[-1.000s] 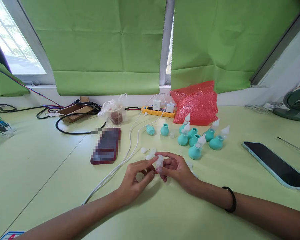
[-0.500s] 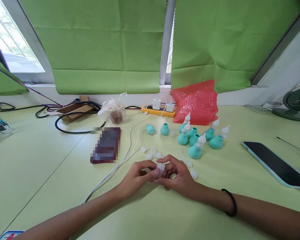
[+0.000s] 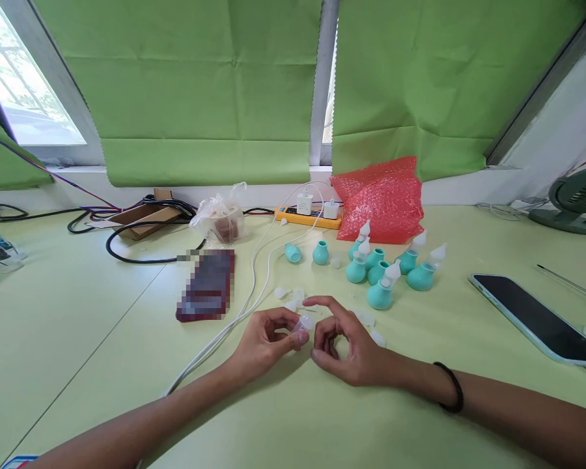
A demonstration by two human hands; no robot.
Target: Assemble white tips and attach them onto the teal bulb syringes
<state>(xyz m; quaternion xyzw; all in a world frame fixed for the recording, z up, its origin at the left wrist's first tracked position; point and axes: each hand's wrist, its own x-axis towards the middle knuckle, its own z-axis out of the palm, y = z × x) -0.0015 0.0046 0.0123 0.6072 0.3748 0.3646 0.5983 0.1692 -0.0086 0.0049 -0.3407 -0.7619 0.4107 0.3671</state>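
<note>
My left hand (image 3: 271,342) pinches a small translucent plastic tip (image 3: 304,322) between thumb and fingers. Just right of it, my right hand (image 3: 349,342) is apart from the tip. Its index finger stretches out while thumb and middle finger meet in a pinch; whatever they hold, if anything, is too small to make out. Loose translucent plastic pieces (image 3: 282,293) lie beyond my hands, some partly hidden by the right one. Farther back stand several teal rubber bulbs, one with a pointed clear nozzle (image 3: 379,296), another with a bare neck (image 3: 321,253). One teal bulb (image 3: 293,253) lies on its side.
White cables (image 3: 244,312) run from a yellow power strip (image 3: 293,215) past my left hand. A dark phone-like item (image 3: 206,285) lies left, a larger phone (image 3: 537,316) right. Red bubble-wrap bags (image 3: 381,202), a plastic-wrapped pot (image 3: 227,225) and a fan (image 3: 579,195) stand at the back.
My hands have come apart. The right hand has let go of the plastic tip and moved slightly right, its index finger lifted, while the left keeps hold of the tip.
</note>
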